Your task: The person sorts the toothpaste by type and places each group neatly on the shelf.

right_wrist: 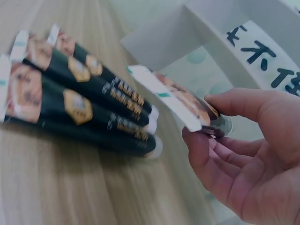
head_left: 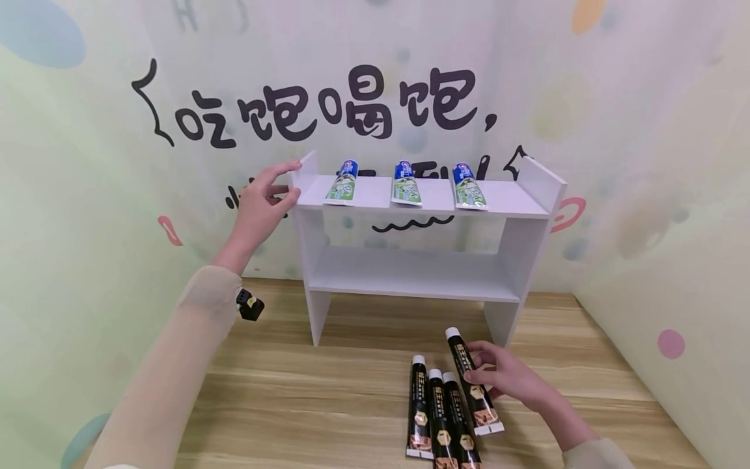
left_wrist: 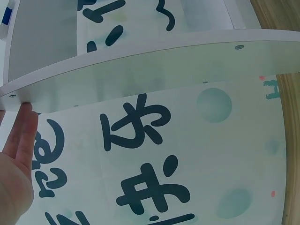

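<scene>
My right hand (head_left: 508,378) pinches a black toothpaste tube (head_left: 463,358) between thumb and fingers, its white cap pointing toward the shelf. The right wrist view shows the tube's flat white crimped end (right_wrist: 164,96) near the fingertips. Beside it, three similar black toothpaste tubes (head_left: 419,407) lie close together on the wooden table. My left hand (head_left: 263,198) touches the upper left side panel of a white two-tier shelf (head_left: 410,273); in the left wrist view its fairly straight fingers (left_wrist: 23,131) meet the panel's outer face.
Three blue-and-green toothpaste tubes, left (head_left: 344,182), middle (head_left: 405,184) and right (head_left: 467,186), lie spaced out on the shelf's top board. The wood-grain table (head_left: 281,391) is bounded by printed curtains (head_left: 644,195) behind and at both sides.
</scene>
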`<state>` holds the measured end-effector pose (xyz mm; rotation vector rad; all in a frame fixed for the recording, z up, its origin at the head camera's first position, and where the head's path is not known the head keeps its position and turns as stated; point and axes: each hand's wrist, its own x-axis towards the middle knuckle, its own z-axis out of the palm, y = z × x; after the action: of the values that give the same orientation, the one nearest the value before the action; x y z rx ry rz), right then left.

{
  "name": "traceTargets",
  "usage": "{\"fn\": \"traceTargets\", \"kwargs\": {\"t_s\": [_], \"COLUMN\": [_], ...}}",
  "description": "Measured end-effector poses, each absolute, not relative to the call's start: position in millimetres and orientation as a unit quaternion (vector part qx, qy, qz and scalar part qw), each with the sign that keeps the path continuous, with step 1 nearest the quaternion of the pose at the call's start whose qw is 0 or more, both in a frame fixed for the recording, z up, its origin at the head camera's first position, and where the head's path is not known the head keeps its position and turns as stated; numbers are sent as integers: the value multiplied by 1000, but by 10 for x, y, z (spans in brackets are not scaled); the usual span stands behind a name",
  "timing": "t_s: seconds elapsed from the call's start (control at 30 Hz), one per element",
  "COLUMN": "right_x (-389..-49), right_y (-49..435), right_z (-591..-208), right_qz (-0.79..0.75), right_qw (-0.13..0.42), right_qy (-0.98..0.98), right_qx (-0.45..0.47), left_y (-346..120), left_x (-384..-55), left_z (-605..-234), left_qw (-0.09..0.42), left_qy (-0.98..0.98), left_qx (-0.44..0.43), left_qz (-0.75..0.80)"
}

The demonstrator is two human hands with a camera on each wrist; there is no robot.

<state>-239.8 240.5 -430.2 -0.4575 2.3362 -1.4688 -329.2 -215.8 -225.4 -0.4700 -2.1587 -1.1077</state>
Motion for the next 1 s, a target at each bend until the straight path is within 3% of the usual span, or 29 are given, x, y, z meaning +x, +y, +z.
{"fn": "traceTargets", "kwargs": {"t_s": [1.0], "right_x": [-2533], "right_y": [1968], "right_z": [-3642], "right_qz": [-539], "right_qw": [155], "right_qy": [804], "right_qx": [-195], "left_y": [-2143], "left_x": [-3262], "left_z": [-2242], "left_qw": [334], "left_qy": [-824], "left_qx": [-182], "left_qz": [-421]}}
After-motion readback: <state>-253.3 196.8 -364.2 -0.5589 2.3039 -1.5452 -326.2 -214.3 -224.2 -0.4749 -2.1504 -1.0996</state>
